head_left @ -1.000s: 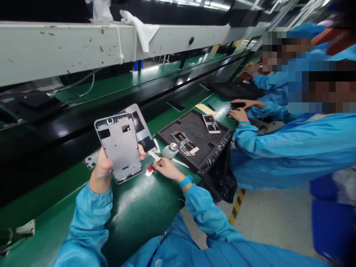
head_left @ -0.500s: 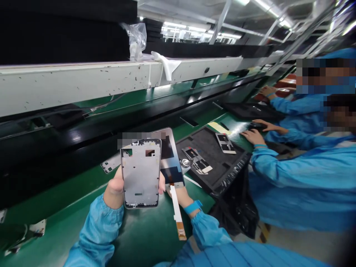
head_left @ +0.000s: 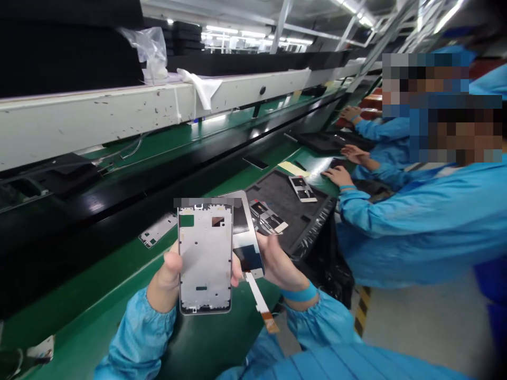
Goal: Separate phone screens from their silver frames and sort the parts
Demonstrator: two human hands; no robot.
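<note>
My left hand [head_left: 168,274] is closed around a grey metal phone frame [head_left: 206,264], held upright by its edges, with cutouts near its top. Behind and to the right of the frame, my right hand [head_left: 279,261] grips the right side of a phone screen part [head_left: 243,240] with dark patches. A white and orange flex cable [head_left: 258,295] hangs from the lower end of that part. The frame overlaps the screen part's left side, and some fingers are hidden behind the parts.
Another metal frame [head_left: 158,229] lies on the green bench at left. A black tray [head_left: 285,195] holds several phone parts at right, with a dark phone-like piece [head_left: 255,162] beyond it. Co-workers' hands [head_left: 336,174] rest farther right. A white beam [head_left: 119,113] crosses behind.
The view has swung right. My right hand now shows at the screen part's right edge, where before it was mostly behind and below. A round metal object by the tray is no longer visible.
</note>
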